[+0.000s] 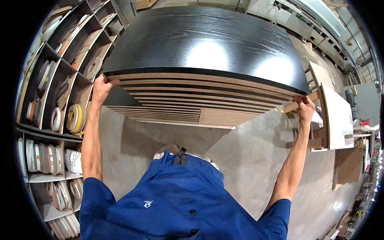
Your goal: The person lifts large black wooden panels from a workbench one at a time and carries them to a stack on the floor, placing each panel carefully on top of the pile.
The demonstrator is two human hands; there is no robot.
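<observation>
A wide black wood-grain panel point(168, 44) lies on top of a stack of similar boards point(172, 98) in front of me. Their near edges show raw brown, with dark layers between. My left hand point(102, 89) grips the top panel's near left corner, its fingers curled at the edge and partly hidden. At the near right corner, my right hand point(305, 107) grips the same panel with curled fingers. Two bright light reflections shine on the black surface. Lower in the stack, one brown board edge point(224, 117) is thicker than the others.
On the left stands a dark compartment shelf point(51, 52) with several rolls of edge banding point(76, 118). To the right, a white board point(337, 118) leans upright beside wooden pieces. Grey concrete floor point(256, 160) lies between me and the stack. Long white machinery point(296, 24) runs along the back right.
</observation>
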